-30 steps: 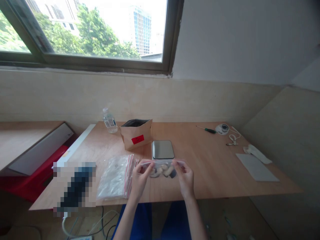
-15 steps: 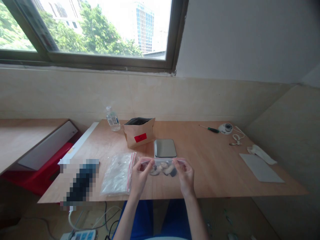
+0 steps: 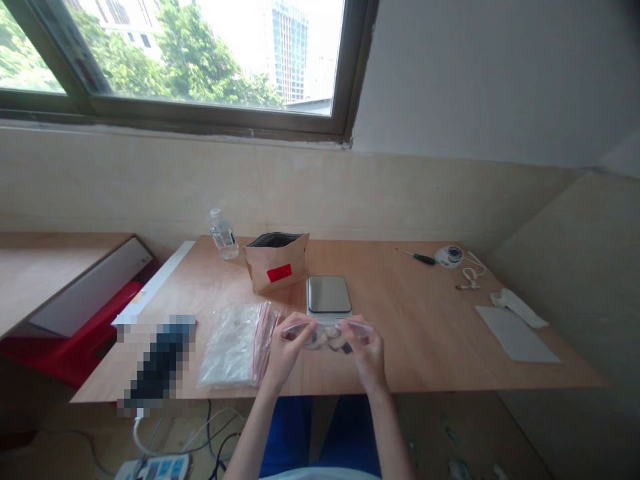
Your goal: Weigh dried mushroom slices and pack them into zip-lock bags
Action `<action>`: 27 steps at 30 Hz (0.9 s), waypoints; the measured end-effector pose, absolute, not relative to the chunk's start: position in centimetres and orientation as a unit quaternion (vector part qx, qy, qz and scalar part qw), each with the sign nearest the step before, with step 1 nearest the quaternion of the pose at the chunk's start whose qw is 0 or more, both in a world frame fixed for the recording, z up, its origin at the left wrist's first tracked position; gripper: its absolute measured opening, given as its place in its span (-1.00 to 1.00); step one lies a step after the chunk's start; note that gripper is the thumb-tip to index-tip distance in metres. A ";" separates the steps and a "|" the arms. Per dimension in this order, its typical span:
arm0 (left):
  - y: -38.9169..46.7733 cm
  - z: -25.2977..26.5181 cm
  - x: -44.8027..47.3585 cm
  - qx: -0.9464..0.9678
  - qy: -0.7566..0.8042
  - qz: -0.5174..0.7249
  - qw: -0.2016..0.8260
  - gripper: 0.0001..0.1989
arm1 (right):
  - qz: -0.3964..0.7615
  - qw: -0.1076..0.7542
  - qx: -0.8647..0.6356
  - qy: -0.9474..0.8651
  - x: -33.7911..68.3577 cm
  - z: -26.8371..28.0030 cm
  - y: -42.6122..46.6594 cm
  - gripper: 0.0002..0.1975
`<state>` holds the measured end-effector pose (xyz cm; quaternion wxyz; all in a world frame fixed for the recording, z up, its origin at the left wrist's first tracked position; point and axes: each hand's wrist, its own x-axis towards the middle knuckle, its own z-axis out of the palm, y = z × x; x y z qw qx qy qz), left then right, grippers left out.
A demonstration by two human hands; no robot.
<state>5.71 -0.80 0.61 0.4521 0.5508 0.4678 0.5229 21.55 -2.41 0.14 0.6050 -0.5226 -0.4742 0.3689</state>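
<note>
A clear zip bag (image 3: 327, 340) hangs between my two hands above the table's front part, with several pale and dark pieces inside that look like dried mushroom slices. My left hand (image 3: 289, 340) pinches its top edge at the left. At the other end of that edge, my right hand (image 3: 364, 343) grips it between thumb and fingers. Just beyond the bag lies a flat scale (image 3: 329, 295) with a metal top. Beside my left hand is a stack of clear zip bags (image 3: 235, 347) with red seal lines. Behind them stands an open brown paper pouch (image 3: 277, 263) with a red label.
A water bottle (image 3: 224, 235) stands at the back left. A blurred dark object (image 3: 159, 363) lies at the front left. To the right are a screwdriver (image 3: 423, 258), a white dome camera (image 3: 449, 257) with its cable, a white sheet (image 3: 515, 337) and a white cloth (image 3: 517, 307).
My thumbs and fingers have moved inward along the bag's top edge, closer together. The bag remains in both hands, and the view has shifted slightly.
</note>
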 end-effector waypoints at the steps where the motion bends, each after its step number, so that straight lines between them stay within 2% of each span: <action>1: -0.9 0.7 5.7 0.551 0.471 0.520 0.452 -0.79 | 0.372 0.606 -0.524 -0.469 21.5 0.2 -2.5 -0.80; 7: -1.1 1.2 6.1 0.552 0.470 0.528 0.442 -0.78 | 0.407 0.618 -0.510 -0.438 21.5 -0.3 -2.3 -0.79; 11: -0.8 1.2 6.0 0.572 0.449 0.526 0.441 -0.79 | 0.437 0.589 -0.490 -0.471 21.7 -0.3 -1.9 -0.80; 18: -0.6 0.5 6.1 0.577 0.440 0.526 0.444 -0.81 | 0.406 0.583 -0.492 -0.504 21.0 0.1 -1.7 -0.81; 27: -0.8 0.9 6.1 0.579 0.443 0.537 0.425 -0.81 | 0.427 0.577 -0.464 -0.519 20.6 0.3 -1.8 -0.81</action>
